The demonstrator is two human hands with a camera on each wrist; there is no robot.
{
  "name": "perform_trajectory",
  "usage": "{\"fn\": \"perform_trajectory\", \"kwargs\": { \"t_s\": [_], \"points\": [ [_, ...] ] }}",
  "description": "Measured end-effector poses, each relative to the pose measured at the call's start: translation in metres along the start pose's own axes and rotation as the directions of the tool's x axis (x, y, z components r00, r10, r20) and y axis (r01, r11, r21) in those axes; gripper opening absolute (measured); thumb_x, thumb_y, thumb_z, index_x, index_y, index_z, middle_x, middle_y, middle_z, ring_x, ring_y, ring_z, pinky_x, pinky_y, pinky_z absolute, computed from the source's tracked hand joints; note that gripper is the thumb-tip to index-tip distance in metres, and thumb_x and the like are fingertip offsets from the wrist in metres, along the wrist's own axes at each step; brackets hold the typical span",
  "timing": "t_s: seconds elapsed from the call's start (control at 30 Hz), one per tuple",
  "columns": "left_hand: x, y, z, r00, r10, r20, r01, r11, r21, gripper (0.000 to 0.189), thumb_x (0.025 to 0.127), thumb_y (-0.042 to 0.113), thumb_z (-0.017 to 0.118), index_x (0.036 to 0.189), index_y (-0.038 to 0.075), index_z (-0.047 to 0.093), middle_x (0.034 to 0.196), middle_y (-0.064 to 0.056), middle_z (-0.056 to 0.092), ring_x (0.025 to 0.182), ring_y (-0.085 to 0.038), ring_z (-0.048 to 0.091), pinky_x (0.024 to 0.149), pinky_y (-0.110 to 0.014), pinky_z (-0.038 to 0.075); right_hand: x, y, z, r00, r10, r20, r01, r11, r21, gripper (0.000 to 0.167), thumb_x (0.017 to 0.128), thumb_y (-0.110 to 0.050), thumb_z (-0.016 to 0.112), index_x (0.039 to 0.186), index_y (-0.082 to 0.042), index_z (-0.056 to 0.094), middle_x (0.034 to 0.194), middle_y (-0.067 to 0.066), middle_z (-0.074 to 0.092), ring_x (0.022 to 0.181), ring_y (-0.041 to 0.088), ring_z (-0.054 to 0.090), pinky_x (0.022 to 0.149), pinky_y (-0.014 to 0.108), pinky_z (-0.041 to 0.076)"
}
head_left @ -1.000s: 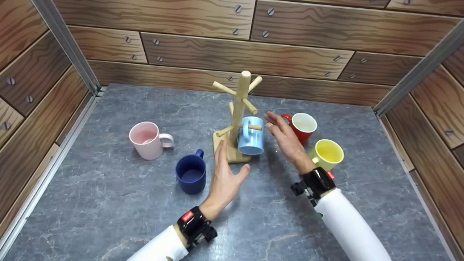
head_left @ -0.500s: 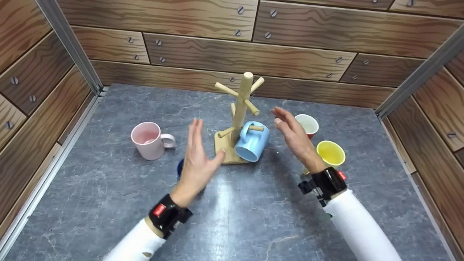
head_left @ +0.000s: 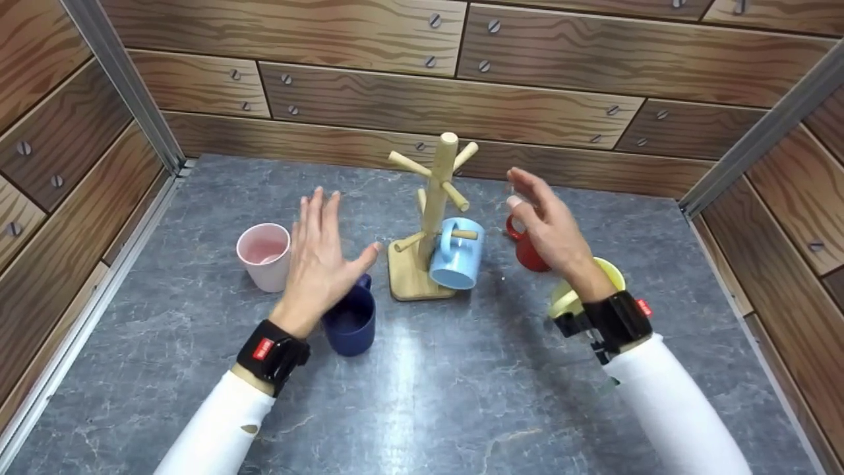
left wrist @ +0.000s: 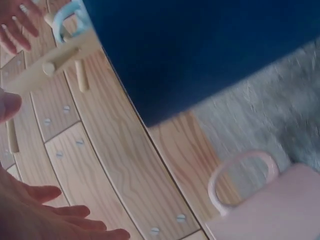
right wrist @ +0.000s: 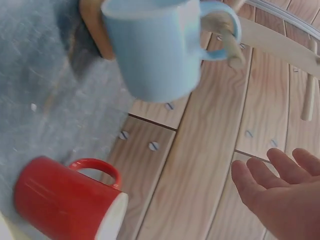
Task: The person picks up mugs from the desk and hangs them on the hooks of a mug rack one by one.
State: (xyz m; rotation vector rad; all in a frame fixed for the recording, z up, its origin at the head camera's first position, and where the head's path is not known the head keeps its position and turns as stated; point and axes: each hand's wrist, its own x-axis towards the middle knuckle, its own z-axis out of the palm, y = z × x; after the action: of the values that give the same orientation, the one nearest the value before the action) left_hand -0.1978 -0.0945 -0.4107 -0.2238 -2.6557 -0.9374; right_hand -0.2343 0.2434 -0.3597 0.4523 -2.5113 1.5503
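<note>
A light blue mug [head_left: 458, 257] hangs by its handle on a lower peg of the wooden mug tree [head_left: 435, 204]. My left hand [head_left: 318, 267], fingers spread and holding nothing, hovers between the pink mug [head_left: 260, 264] and the dark blue mug [head_left: 351, 323], covering part of both in the head view. On the other side, my right hand [head_left: 554, 231] is raised with relaxed fingers above the red mug [head_left: 529, 252] and hides much of it. Below that wrist is the yellow mug [head_left: 567, 297], partly covered. In the right wrist view the blue mug [right wrist: 155, 55] dangles apart from my fingers [right wrist: 285, 170].
Several other pegs [head_left: 456, 196] on the tree carry nothing. Wood-patterned walls [head_left: 356, 86] enclose the grey marbled tabletop [head_left: 422, 402] at the back and both sides. Metal posts [head_left: 125, 86] run up the corners.
Both hands have drawn away from the mug tree, the left hand to the left and the right hand to the right. The light blue mug has swung slightly on its peg.
</note>
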Motion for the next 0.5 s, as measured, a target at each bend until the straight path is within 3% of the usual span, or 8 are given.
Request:
{"fn": "perform_trajectory", "kwargs": {
  "t_s": [0.2,0.5],
  "points": [
    [0.003,-0.008,-0.002,0.999,-0.022,0.038,0.020,0.998,0.051,0.099,0.091,0.055,0.069,0.163,0.002,0.027,0.171,-0.025,0.014,0.158,-0.046,0.008,0.126,-0.064,0.011,0.009,-0.018,0.001,0.998,-0.046,0.033,0.048,0.996,-0.071,0.053,0.106,-0.022,0.057,0.157,-0.012,0.046,0.160,0.005,0.047,0.131,0.029,0.059,0.109,0.041,0.047],
    [0.003,-0.002,0.004,0.999,0.023,0.042,-0.026,0.997,0.070,0.095,0.090,0.053,0.073,0.159,0.001,0.034,0.169,-0.026,0.017,0.157,-0.047,0.010,0.125,-0.066,0.014,0.027,-0.028,0.010,0.988,-0.139,0.059,0.148,0.974,-0.169,0.052,0.105,-0.019,0.057,0.155,-0.009,0.048,0.159,0.006,0.048,0.147,0.024,0.043,0.118,0.045,0.040]
  ]
}}
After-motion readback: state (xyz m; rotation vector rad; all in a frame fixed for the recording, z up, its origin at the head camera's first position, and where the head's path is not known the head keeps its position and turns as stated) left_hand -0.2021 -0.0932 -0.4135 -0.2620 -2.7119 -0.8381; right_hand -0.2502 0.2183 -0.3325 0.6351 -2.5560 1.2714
